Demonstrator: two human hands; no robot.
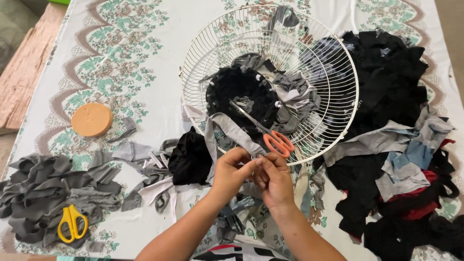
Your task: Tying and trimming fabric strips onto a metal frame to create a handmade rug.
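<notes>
Yellow scissors [72, 223] are laid on grey scraps [43, 193]; an orange disc [92, 119] is set on the bench [140, 67].

Two bare forearms come up from the lower edge and end in the left hand [231, 170] and the right hand [273, 179]. No sleeve shows (the arms are uncovered as far as the edge). Fingernails are short and plain; no ring, watch or bracelet is visible.

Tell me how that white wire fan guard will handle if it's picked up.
The white wire fan guard is probably stiff and light, being thin open wire. Its domed round shape may rock or tip. The orange-handled scissors and fabric strips lying in it would likely slide.
</notes>
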